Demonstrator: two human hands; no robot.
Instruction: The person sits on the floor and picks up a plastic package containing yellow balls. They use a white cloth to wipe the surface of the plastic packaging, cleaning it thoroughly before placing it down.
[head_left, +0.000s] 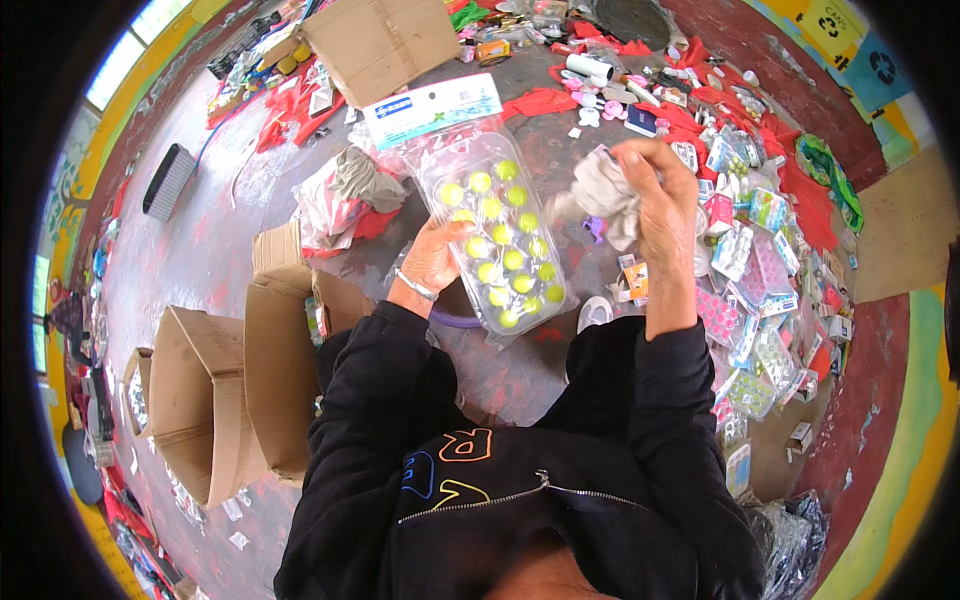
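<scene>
My left hand (435, 259) holds a clear plastic pack (501, 244) by its left edge. Rows of round yellow-green pieces show through the plastic, and a white and blue printed header card (433, 109) tops the pack. Raised to the right of it, my right hand (660, 199) grips a crumpled whitish cloth (604, 187), which hangs from the fingers and looks slightly blurred. Pack and cloth are apart. Part of a purple rim (454, 320) shows beneath the pack; the rest of that object is hidden.
Open cardboard boxes (199, 397) stand at my left. A large heap of packaged goods (750, 285) lies at the right. Crumpled cloths (349, 195) sit on the floor ahead, with a cardboard piece (382, 45) beyond. A grey basket (169, 182) lies at the left; a person (67, 319) is at the far left.
</scene>
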